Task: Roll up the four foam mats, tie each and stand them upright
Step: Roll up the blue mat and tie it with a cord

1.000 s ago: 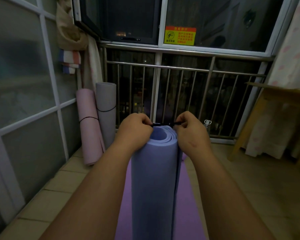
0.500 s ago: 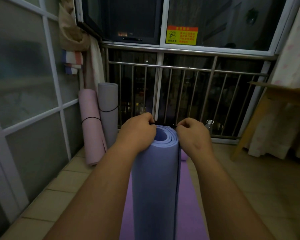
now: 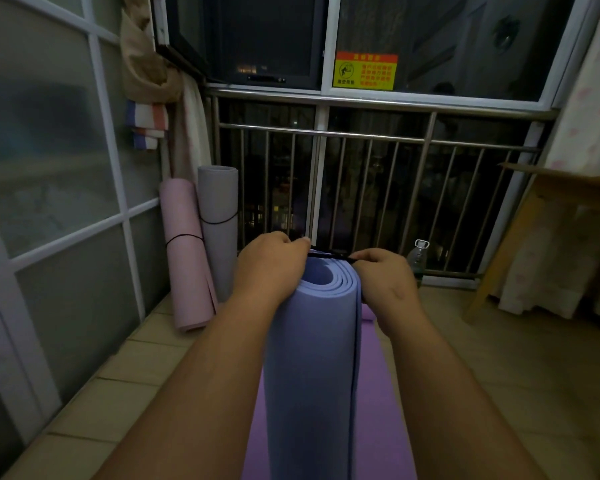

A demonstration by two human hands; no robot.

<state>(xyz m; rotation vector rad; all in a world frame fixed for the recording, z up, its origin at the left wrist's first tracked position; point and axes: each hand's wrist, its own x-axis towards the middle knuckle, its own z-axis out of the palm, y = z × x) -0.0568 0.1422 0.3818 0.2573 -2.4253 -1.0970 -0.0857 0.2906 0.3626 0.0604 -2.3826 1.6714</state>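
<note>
Pinching a black band point(image 3: 329, 253) taut over the far top rim of the blue mat roll point(image 3: 314, 358), left hand point(image 3: 271, 268) and right hand point(image 3: 387, 282) flank the roll equally; its long axis stands roughly upright, running down between them.

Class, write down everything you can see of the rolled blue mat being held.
The blue mat is matte foam, rolled into a tube; spiral layers and a hollow core show at its top. It stands roughly upright, bottom out of frame, its outer edge running down the right side. The left hand and right hand flank its top, pinching a black band stretched at the rim. A purple mat lies flat beneath.
</note>
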